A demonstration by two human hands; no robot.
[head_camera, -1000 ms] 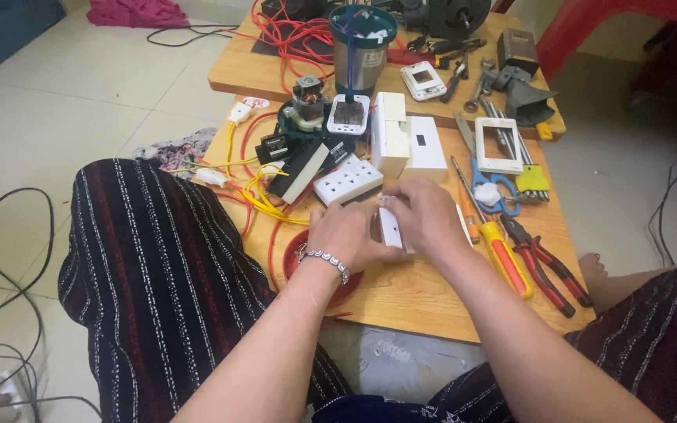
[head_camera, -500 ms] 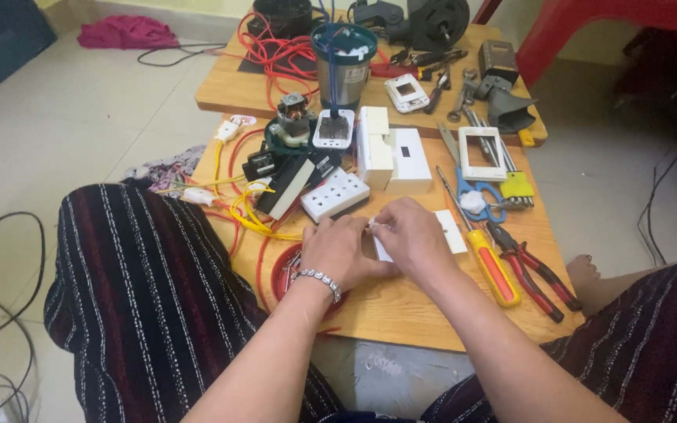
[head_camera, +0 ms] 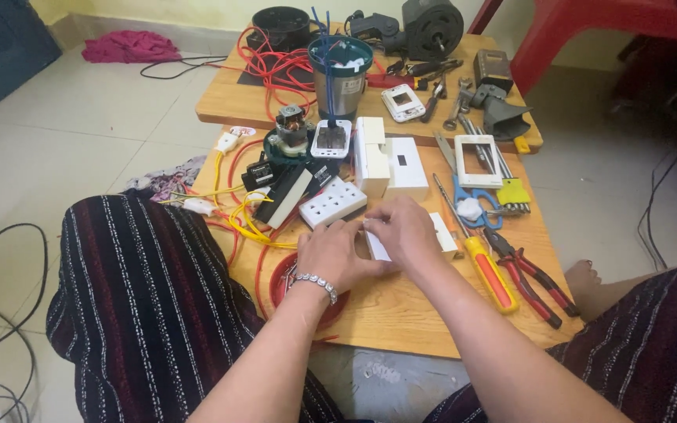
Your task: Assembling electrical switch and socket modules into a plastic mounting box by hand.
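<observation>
The table (head_camera: pixel 401 313) is bare wood, matt and smooth. The white switch plate (head_camera: pixel 444 235) under the hands looks like glossy plastic, same as the socket strip (head_camera: pixel 332 202). Pliers (head_camera: pixel 530 270) have red rubbery grips with dull metal jaws. The cup (head_camera: pixel 340 82) is brushed steel, and the striped trousers (head_camera: pixel 143 298) are soft cloth.
</observation>
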